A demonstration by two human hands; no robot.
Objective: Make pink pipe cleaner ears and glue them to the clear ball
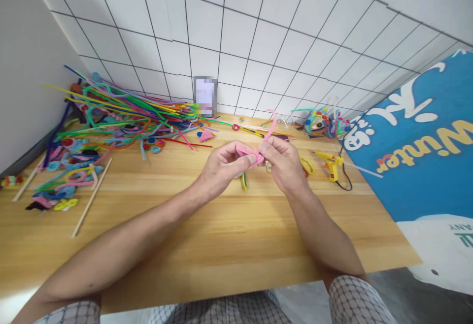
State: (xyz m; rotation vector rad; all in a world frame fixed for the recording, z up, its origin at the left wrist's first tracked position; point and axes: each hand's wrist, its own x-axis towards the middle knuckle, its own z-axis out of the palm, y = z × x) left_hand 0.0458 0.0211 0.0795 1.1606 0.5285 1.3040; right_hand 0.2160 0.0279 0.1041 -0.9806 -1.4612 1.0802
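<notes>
Both my hands meet above the middle of the wooden table (229,235). My left hand (221,169) pinches a pink pipe cleaner (247,152) that is bent into loops. My right hand (283,164) pinches the same pink pipe cleaner from the right, and its free end (272,122) curves up and away above my fingers. A green and yellow bent piece (244,181) lies on the table just under my hands.
A heap of coloured pipe cleaners (121,112) covers the far left. Finished coils and thin wooden sticks (90,198) lie at the left. A yellow glue gun (330,164) with a black cord lies at the right, near a colourful craft figure (323,122) and a blue box (417,151).
</notes>
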